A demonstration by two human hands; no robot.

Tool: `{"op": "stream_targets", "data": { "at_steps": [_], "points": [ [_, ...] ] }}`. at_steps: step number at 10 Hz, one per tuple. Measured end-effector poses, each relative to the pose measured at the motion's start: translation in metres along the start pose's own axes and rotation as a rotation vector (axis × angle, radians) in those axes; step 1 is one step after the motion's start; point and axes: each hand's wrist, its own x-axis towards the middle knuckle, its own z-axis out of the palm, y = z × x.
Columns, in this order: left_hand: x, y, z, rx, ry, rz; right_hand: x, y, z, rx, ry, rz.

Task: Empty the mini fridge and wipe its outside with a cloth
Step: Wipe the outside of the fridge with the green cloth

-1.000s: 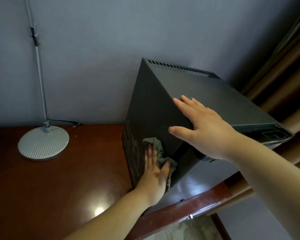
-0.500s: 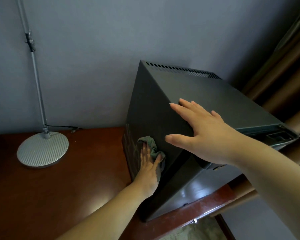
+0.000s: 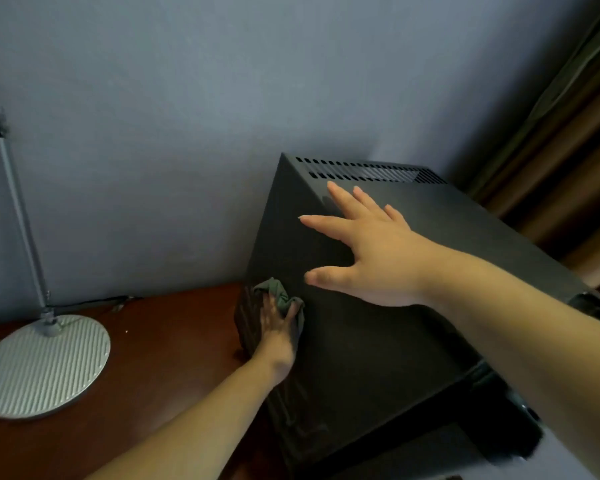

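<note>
Carrying everything: worktop (image 3: 160, 358), dark red wood.
Fridge: black mini fridge (image 3: 361, 375) stands on the worktop by the wall.
Lamp: lamp base (image 3: 42, 365), well apart, left.
Right hand (image 3: 371, 251): spread flat over the top-left edge, bracing.
Left hand (image 3: 278, 337): fingers straight, pressing the cloth to the left side panel, low rear.
Cloth (image 3: 279, 299): green, bunched.
Progress: side wipe under way; other faces probably left; emptied or not, cannot tell.

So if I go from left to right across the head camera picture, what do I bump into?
The lamp base → left hand pressing the cloth on the mini fridge side → right hand flat on the fridge's top edge → brown curtain.
</note>
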Motion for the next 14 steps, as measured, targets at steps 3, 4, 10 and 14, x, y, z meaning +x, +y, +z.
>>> {"op": "stream_targets", "data": {
  "at_steps": [3, 4, 10, 14],
  "points": [
    [0.046, -0.019, -0.038, 0.106, 0.066, -0.049, 0.022, -0.003, 0.001, -0.045, -0.047, 0.037],
    [0.064, -0.028, -0.049, 0.105, 0.05, -0.045, 0.022, -0.003, 0.001, -0.058, -0.05, 0.044],
    [-0.004, -0.034, 0.001, -0.073, 0.038, -0.267, 0.019, -0.006, 0.004, -0.048, -0.004, 0.042],
    [-0.088, -0.033, 0.062, -0.457, -0.047, -0.29, -0.063, -0.005, 0.018, -0.109, -0.016, 0.032]
  ]
}}
